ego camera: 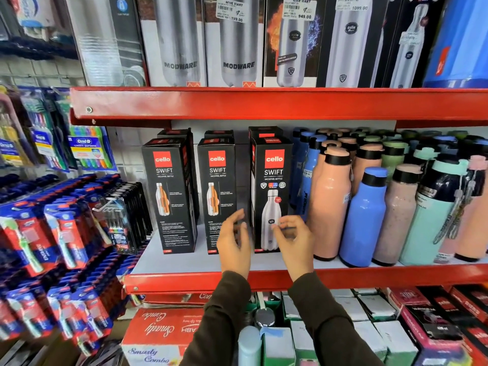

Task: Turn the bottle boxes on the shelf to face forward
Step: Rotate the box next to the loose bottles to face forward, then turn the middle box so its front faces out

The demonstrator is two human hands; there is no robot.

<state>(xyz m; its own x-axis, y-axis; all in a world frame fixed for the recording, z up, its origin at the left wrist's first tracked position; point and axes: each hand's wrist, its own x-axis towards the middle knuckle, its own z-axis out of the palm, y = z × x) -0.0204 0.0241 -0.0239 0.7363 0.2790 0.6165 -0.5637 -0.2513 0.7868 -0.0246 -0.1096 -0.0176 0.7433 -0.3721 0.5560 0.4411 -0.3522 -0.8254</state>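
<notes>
Both hands — left hand (233,244), right hand (295,241) — spread, seemingly empty, before right box (272,180).

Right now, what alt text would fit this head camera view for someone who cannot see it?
A person's left hand and right hand reach, open, toward three black boxes on a red shelf, beside loose coloured bottles.
</notes>
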